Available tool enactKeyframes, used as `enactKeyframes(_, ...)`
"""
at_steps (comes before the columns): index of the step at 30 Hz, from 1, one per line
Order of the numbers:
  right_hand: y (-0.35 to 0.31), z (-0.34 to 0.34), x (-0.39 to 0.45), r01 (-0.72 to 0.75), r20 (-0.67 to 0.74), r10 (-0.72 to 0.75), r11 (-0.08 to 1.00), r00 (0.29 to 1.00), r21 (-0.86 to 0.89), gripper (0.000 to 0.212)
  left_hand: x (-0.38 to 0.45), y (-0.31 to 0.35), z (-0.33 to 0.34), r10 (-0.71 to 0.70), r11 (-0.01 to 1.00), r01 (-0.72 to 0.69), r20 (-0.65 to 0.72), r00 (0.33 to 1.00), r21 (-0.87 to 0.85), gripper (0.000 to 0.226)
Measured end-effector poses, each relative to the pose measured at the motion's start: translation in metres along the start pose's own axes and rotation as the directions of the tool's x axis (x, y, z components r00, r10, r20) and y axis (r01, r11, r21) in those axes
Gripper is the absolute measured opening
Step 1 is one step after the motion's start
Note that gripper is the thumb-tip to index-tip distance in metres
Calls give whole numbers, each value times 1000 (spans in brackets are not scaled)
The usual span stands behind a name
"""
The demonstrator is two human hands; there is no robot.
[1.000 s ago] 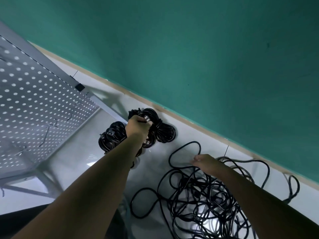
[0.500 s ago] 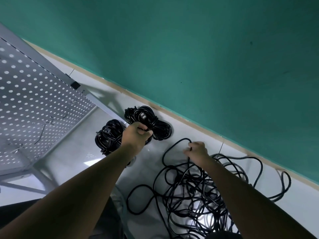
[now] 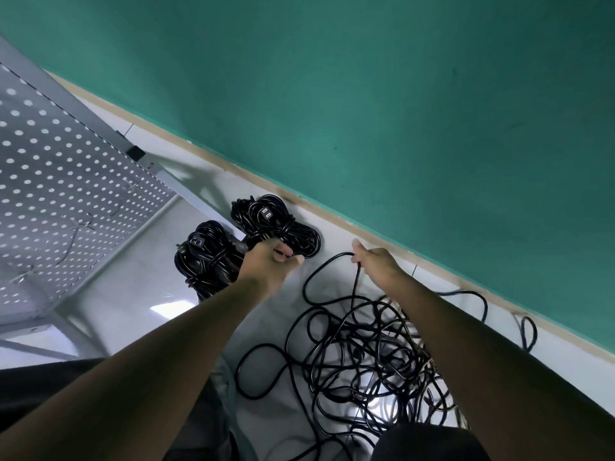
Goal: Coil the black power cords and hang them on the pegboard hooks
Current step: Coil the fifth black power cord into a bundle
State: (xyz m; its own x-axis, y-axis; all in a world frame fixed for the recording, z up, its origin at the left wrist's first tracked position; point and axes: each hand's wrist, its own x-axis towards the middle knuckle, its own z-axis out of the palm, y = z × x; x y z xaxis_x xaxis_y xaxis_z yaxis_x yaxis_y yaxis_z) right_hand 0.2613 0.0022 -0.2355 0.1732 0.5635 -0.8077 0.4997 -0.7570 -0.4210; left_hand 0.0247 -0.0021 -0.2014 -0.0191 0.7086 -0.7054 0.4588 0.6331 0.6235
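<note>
Tangle [image 3: 366, 354] comes first, nearest the person: loose black cord heaped in loops on the pale floor [image 3: 126, 294], and I will place everything else by it. Out of its far edge one strand [image 3: 319, 271] rises in a wide arc to the right hand [image 3: 376, 264], which pinches the cord near the top of that arc, thumb and fingers closed on it. Left of the tangle's far edge, the left hand [image 3: 269, 261] has its fingers curled; I cannot tell whether they clamp a cord end or merely rest against the bundle beside them.

To do this step well, I would say, the right hand ought to draw the strand out of the heap slowly, following one line only, so the neighbouring loops are not dragged into a knot. The left could serve as the anchor, taking each turn at an even size with a slight twist so the cord lies flat.

Beyond the tangle and to its left lie two finished bundles, touching each other: the nearer coil [image 3: 206, 257] and the farther coil [image 3: 276, 224] close to the skirting of the green wall [image 3: 399, 111], each cinched round the middle with a plug showing. Farther left of the tangle stands the grey pegboard [image 3: 66, 181], its thin wire hooks [image 3: 80, 224] bare, so by my reckoning hanging is not yet begun.
</note>
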Motion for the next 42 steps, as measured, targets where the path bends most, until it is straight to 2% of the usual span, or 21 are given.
enactKeyframes(5, -27, -32, -36, 53, 165, -46, 998, 985, -38, 82, -34, 30, 2, 57, 998, -56, 65, 996, -5, 45)
enactKeyframes(8, -56, -49, -92, 118, 189, -107, 992, 976, -46, 82, -63, 54, 1, 131, 991, -129, 120, 984, -29, 66)
enactKeyframes(13, -85, -77, -183, 273, 247, -321, 939, 914, 210, 88, -104, 84, -9, 291, 932, -324, 195, 937, 164, 122)
enactKeyframes(14, -90, -84, -206, 311, 252, -373, 916, 893, 254, 89, -116, 90, -11, 331, 917, -365, 205, 921, 160, 127)
enactKeyframes(15, -96, -92, -231, 348, 251, -424, 889, 870, 297, 90, -129, 97, -14, 376, 905, -405, 200, 905, 129, 122)
enactKeyframes(16, -102, -100, -253, 386, 242, -473, 861, 847, 330, 89, -142, 105, -19, 424, 892, -443, 170, 889, 90, 108)
enactKeyframes(19, -113, -125, -326, 502, 170, -599, 768, 782, 397, 87, -185, 122, -32, 596, 802, -596, 9, 803, 36, 53)
enactKeyframes(21, -114, -138, -366, 569, 100, -661, 705, 744, 424, 85, -217, 131, -46, 656, 753, -657, 35, 754, 28, 30)
enactKeyframes(22, -114, -145, -384, 601, 65, -691, 668, 720, 438, 82, -231, 134, -53, 679, 731, -682, 64, 731, 25, 25)
enactKeyframes(25, -122, -164, -440, 663, -62, -772, 498, 633, 559, 72, -277, 142, -73, 749, 653, -756, 113, 653, 46, 28)
enactKeyframes(27, -133, -178, -480, 731, -149, -805, 421, 574, 537, 66, -312, 151, -82, 793, 604, -797, 93, 602, 7, 31)
enactKeyframes(30, -141, -183, -526, 842, -212, -828, 453, 520, 295, 45, -362, 171, -93, 844, 535, -843, -7, 536, -56, 31)
enactKeyframes(34, -127, -164, -552, 859, -221, -835, 512, 503, 21, 26, -425, 212, -116, 879, 450, -881, -101, 465, -143, 28)
enactKeyframes(38, -124, -157, -587, 905, -308, -856, 423, 415, 42, 22, -494, 258, -148, 923, 313, -937, -184, 338, -154, 25)
enactKeyframes(40, -129, -162, -611, 929, -355, -865, 369, 354, 27, 22, -525, 274, -161, 932, 274, -948, -198, 303, -162, 24)
enactKeyframes(42, -140, -170, -640, 945, -374, -869, 315, 324, 87, 25, -553, 286, -172, 940, 223, -954, -214, 265, -198, 25)
